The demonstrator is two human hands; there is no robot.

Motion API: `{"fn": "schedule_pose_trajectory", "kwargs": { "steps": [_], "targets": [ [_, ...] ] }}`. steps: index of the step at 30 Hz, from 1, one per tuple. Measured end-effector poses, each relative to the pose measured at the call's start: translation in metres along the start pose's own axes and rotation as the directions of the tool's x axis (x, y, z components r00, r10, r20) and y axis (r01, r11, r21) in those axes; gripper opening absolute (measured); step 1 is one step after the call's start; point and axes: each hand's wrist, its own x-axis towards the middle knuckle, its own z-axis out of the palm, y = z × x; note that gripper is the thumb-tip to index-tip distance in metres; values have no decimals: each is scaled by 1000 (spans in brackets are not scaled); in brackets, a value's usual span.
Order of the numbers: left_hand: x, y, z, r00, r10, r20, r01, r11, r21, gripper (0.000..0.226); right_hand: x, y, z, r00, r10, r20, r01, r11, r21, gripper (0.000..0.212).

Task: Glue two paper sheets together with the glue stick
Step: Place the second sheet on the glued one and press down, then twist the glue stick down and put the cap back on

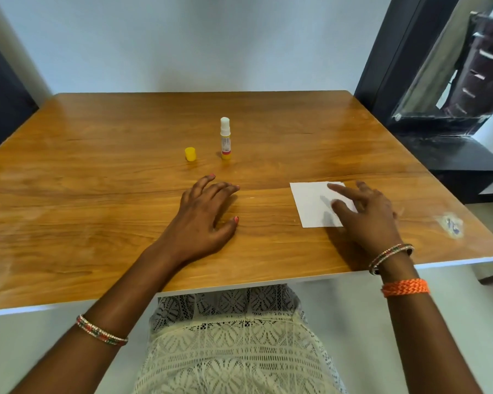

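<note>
A wooden table (97, 172) is seen from above. Near its centre, a glue stick (225, 138) is stood upright with its cap off and the white glue exposed at the top. Its yellow cap (190, 154) is set on the table just beside it, at the stick's nine o'clock. White paper (310, 204) is laid flat at about four o'clock from the stick, well apart from it; a second edge is glimpsed along its far side, though whether two sheets are stacked cannot be told for certain. The right hand (367, 211) is spread over the paper's right part, fingers extended and open, nothing gripped. The left hand (202, 220) is rested palm down on the bare wood at six o'clock from the stick, fingers loosely spread, nothing held.
</note>
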Motion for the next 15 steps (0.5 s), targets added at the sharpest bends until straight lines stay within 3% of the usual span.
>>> {"fn": "schedule_pose_trajectory", "kwargs": {
  "steps": [5,9,12,15],
  "targets": [
    [10,0,-11,992,-91,-86,69,970,-234,46,15,-41,24,986,-121,-117,144,966,213,22],
    [43,-7,-19,933,-311,-179,237,909,-343,38,46,-88,56,980,-149,-134,188,915,358,22],
    [74,-20,-17,866,-416,-276,308,880,-360,44,67,-116,84,989,-117,-89,143,907,397,27],
    [95,-28,-14,858,-406,-314,319,901,-295,48,81,-130,112,996,-88,14,77,933,350,37]
  ]
}}
